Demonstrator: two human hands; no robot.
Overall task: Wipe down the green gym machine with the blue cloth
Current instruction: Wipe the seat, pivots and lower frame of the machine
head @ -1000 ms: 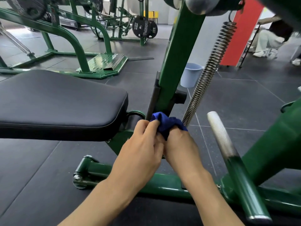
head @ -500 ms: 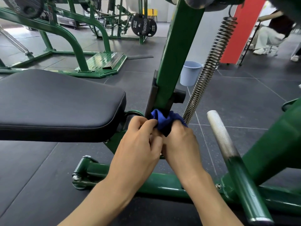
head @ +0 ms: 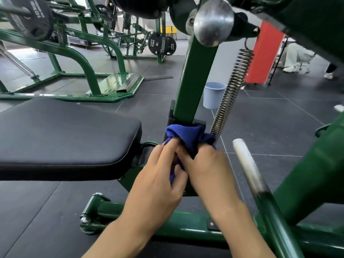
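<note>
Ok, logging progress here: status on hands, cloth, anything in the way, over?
Left hand and right hand both grip blue cloth. Cloth bunched at base of green post. Spring close beside it, not blocking.

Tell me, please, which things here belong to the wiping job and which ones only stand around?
Part of the job:
blue cloth, bunched at the foot of the post
green post of the machine
left hand and right hand, both holding the cloth

Only standing around:
pale blue bucket, untouched
weight plates at the back
red pillar
</note>
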